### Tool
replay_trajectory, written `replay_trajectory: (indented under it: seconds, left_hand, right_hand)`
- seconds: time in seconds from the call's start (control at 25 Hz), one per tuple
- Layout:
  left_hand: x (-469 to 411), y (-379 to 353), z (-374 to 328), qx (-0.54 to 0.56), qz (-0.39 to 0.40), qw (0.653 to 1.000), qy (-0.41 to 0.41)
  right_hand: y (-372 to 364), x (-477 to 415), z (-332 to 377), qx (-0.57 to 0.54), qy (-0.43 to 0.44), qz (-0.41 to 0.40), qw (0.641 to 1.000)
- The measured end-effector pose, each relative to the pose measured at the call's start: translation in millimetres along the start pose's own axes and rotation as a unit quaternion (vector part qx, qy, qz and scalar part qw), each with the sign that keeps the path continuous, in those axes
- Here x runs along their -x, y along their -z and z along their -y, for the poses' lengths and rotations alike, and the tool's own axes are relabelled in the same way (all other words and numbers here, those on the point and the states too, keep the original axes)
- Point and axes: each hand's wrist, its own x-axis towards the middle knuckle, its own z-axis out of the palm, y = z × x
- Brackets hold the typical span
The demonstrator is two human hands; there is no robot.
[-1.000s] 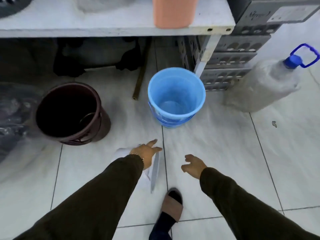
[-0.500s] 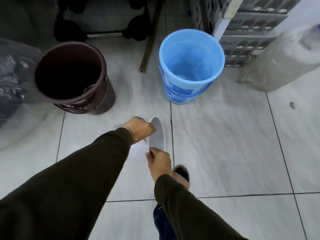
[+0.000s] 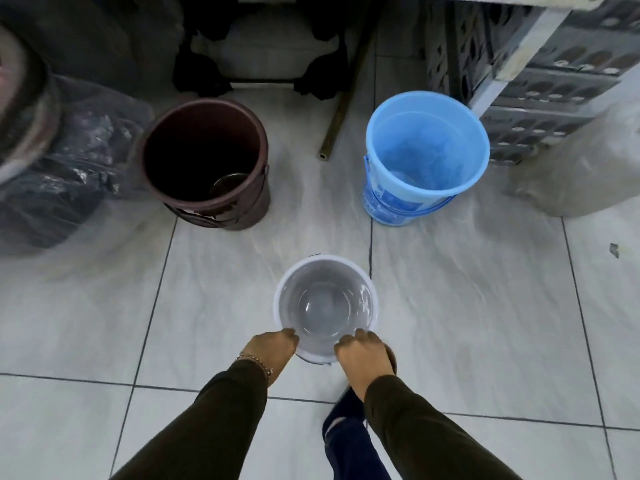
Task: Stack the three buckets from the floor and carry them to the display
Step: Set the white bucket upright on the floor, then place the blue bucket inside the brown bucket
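Note:
A small white bucket (image 3: 325,306) stands upright with its mouth up, in the middle of the tiled floor. My left hand (image 3: 272,349) grips its near rim on the left and my right hand (image 3: 362,351) grips the near rim on the right. A dark brown bucket (image 3: 204,161) stands at the far left. A light blue bucket (image 3: 426,154) stands at the far right. Both are upright and apart from the white one.
Grey perforated crates (image 3: 540,84) and a white shelf leg stand behind the blue bucket. A large pale bottle (image 3: 581,168) lies at the right. Plastic-wrapped goods (image 3: 62,161) sit at the left. A brass pipe (image 3: 343,105) leans between the buckets. My foot (image 3: 346,420) is under my right arm.
The white bucket lay on its side; both hands have turned it upright and now hold its rim. The view has tilted down and nearer to the floor.

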Motion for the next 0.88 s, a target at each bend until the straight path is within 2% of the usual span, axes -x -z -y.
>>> replay_trajectory:
  seconds: [0.12, 0.2, 0.28, 0.4, 0.48, 0.56, 0.68, 0.72, 0.8, 0.88]
  left_hand:
    - [14.0, 9.9, -7.2, 0.018, -0.005, 1.0, 0.011]
    - [19.0, 32.6, -6.8, 0.043, -0.038, 0.998, 0.023]
    - [17.2, 64.4, -6.3, 0.087, -0.077, 0.992, 0.039]
    - [-8.7, 125.2, -7.7, 0.2, -0.144, 0.967, 0.062]
    - [-39.3, 164.0, -13.2, 0.303, -0.182, 0.932, 0.074]
    - [-76.5, 203.0, -23.0, 0.415, -0.224, 0.877, 0.09]
    - [-141.8, 258.6, -45.4, 0.57, -0.203, 0.785, 0.132]
    - [-158.4, 272.2, -51.4, 0.607, -0.188, 0.76, 0.14]
    - [-193.3, 290.5, -62.0, 0.66, -0.183, 0.715, 0.144]
    - [-213.6, 293.8, -68.9, 0.678, -0.19, 0.693, 0.156]
  right_hand:
    - [9.5, 10.7, -15.2, -0.132, -0.075, -0.046, 0.987]
    - [33.9, 19.9, -40.0, -0.226, -0.137, -0.08, 0.961]
    - [58.0, 24.0, -73.3, -0.274, -0.197, -0.094, 0.937]
    - [87.1, 14.6, -134.2, -0.343, -0.291, -0.112, 0.886]
    - [100.2, -0.7, -173.5, -0.414, -0.344, -0.128, 0.833]
    - [113.0, -22.4, -210.8, -0.472, -0.383, -0.139, 0.782]
    - [130.2, -63.0, -268.2, -0.559, -0.411, -0.164, 0.702]
    - [135.3, -74.6, -282.0, -0.58, -0.406, -0.168, 0.686]
    - [136.9, -97.1, -306.8, -0.589, -0.392, -0.162, 0.688]
    - [131.8, -107.0, -317.6, -0.558, -0.391, -0.148, 0.717]
